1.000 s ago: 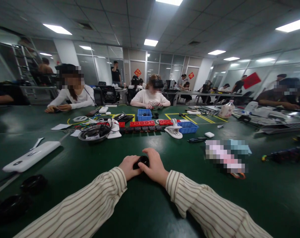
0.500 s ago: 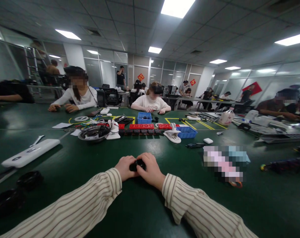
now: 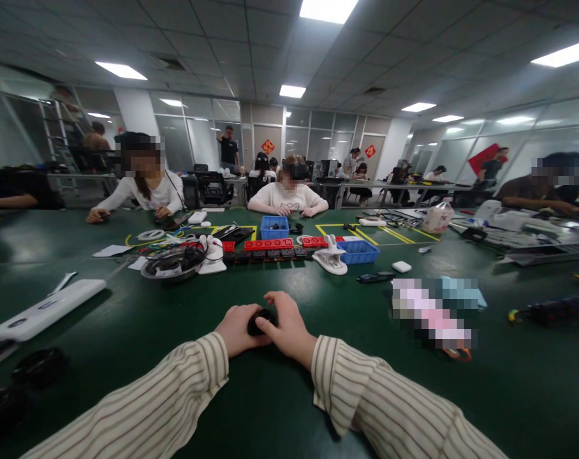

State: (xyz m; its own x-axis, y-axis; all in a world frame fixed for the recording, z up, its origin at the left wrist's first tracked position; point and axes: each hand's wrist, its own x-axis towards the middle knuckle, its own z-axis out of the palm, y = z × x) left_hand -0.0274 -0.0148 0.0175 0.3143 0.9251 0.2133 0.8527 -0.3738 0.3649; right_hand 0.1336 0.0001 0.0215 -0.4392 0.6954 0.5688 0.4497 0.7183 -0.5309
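In the head view, both striped sleeves [image 3: 150, 392] slant inward over the green table [image 3: 265, 414], wrists low, the hands meeting in front. The left hand [image 3: 236, 329] curls round the left side of a small black piece [image 3: 256, 320]; the right hand [image 3: 292, 328] cups it from the other side, thumb laid across it, forefinger stretched out above. So the piece sits between both hands' fingers, mostly covered. Beyond the fingertips I can see a white clip [image 3: 331, 257] and a blue bin [image 3: 359, 252]; well left of the fingers lie a white power strip [image 3: 50, 309] and black rings [image 3: 41, 368].
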